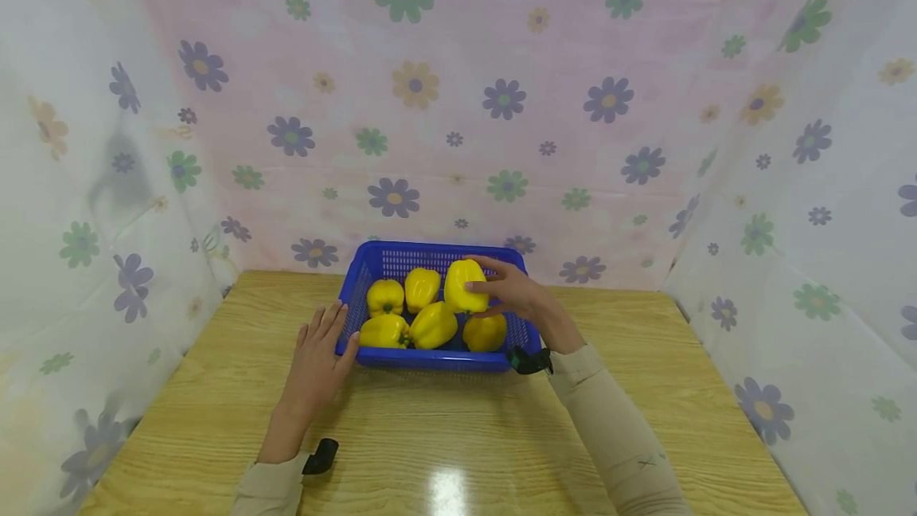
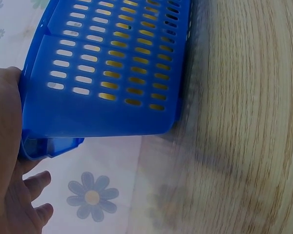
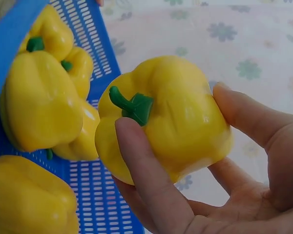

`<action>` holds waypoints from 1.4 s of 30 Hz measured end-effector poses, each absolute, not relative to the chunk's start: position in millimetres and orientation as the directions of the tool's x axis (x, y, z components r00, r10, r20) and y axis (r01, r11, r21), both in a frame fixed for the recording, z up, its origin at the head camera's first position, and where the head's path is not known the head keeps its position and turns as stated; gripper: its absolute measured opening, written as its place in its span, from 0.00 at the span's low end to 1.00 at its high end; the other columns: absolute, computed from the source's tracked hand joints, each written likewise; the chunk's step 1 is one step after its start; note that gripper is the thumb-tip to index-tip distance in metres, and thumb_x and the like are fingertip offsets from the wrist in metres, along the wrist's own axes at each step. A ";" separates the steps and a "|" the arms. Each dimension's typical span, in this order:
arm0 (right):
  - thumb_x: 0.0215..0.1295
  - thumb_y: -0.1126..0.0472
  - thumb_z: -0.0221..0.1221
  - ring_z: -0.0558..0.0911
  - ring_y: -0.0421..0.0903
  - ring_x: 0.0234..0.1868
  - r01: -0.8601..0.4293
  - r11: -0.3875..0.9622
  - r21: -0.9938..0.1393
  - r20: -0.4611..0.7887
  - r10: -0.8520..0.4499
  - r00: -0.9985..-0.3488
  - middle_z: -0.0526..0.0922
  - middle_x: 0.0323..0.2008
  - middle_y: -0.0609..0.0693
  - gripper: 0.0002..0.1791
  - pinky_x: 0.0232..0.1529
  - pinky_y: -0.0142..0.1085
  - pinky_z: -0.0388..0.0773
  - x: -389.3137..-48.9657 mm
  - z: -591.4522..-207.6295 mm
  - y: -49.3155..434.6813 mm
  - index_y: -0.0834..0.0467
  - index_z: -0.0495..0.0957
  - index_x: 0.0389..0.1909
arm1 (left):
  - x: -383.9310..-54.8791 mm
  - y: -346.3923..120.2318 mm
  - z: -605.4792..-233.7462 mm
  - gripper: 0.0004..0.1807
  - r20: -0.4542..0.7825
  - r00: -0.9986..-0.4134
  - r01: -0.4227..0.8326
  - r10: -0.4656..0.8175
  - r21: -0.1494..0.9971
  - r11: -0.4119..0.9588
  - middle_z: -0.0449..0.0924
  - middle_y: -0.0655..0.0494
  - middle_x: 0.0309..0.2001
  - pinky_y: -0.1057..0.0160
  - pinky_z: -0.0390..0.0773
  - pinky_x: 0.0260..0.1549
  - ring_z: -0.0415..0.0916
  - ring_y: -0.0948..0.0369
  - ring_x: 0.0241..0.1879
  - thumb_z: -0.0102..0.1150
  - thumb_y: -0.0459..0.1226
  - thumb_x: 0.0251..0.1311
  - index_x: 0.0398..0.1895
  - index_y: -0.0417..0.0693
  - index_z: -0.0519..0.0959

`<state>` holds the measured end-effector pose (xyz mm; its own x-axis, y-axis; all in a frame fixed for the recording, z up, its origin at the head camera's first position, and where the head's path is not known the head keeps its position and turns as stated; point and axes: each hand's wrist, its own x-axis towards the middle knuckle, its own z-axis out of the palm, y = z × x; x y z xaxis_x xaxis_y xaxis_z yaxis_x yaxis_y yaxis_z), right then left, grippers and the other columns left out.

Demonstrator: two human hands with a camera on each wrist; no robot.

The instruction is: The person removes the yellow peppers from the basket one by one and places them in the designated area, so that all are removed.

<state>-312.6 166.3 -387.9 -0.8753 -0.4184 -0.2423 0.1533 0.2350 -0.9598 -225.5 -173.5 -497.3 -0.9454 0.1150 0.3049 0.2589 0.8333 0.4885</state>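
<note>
A blue plastic basket [image 1: 437, 356] with slotted walls stands on the wooden table, several yellow bell peppers [image 1: 434, 326] inside it. My right hand [image 1: 517, 293] holds one yellow bell pepper [image 3: 185, 112] over the basket's right side, thumb and fingers around its body. In the right wrist view its green stem [image 3: 136, 107] faces the camera, one finger lying by it. At the basket's left rim rests my left hand [image 1: 318, 357], its fingers fairly straight. The left wrist view shows that hand [image 2: 10, 161] against the blue rim [image 2: 31, 68], part of it cut off by the frame.
The wood-grain table [image 1: 430, 428] extends in front of and beside the basket. Flower-printed cloth [image 1: 458, 102] hangs behind it and along both sides. A small black device [image 1: 528, 360] is on the right wrist, another [image 1: 321, 456] on the left.
</note>
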 end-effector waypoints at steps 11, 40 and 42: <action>0.78 0.62 0.53 0.78 0.61 0.62 0.171 0.135 -0.976 -0.214 -0.434 -0.875 0.63 0.71 0.69 0.37 0.62 0.63 0.73 -280.9 -392.9 177.5 0.50 0.50 0.82 | -224.2 -172.4 -498.2 0.33 0.381 -0.917 0.291 0.118 0.436 0.852 0.58 0.38 0.77 0.29 0.48 0.71 0.50 0.35 0.77 0.48 0.45 0.77 0.77 0.36 0.61; 0.82 0.59 0.46 0.83 0.46 0.57 0.024 -0.040 -0.999 -0.002 -0.476 -0.879 0.70 0.67 0.49 0.36 0.55 0.52 0.82 -219.9 -439.6 265.4 0.53 0.43 0.83 | -224.7 -170.9 -498.6 0.32 0.367 -0.923 0.287 0.115 0.458 0.841 0.57 0.39 0.78 0.30 0.47 0.72 0.49 0.37 0.78 0.47 0.45 0.78 0.78 0.36 0.60; 0.83 0.59 0.45 0.83 0.44 0.57 0.008 -0.063 -0.998 0.022 -0.472 -0.881 0.72 0.64 0.43 0.35 0.54 0.48 0.83 -219.3 -441.8 272.6 0.53 0.43 0.83 | -224.5 -170.8 -498.2 0.32 0.366 -0.923 0.287 0.116 0.458 0.841 0.57 0.39 0.78 0.30 0.47 0.72 0.49 0.37 0.78 0.47 0.44 0.78 0.78 0.36 0.59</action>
<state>-219.3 272.6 -441.8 -0.8812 -0.4722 0.0223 0.0083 -0.0626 -0.9980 -224.5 -170.8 -498.2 -0.9235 0.1161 0.3656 0.2871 0.8413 0.4580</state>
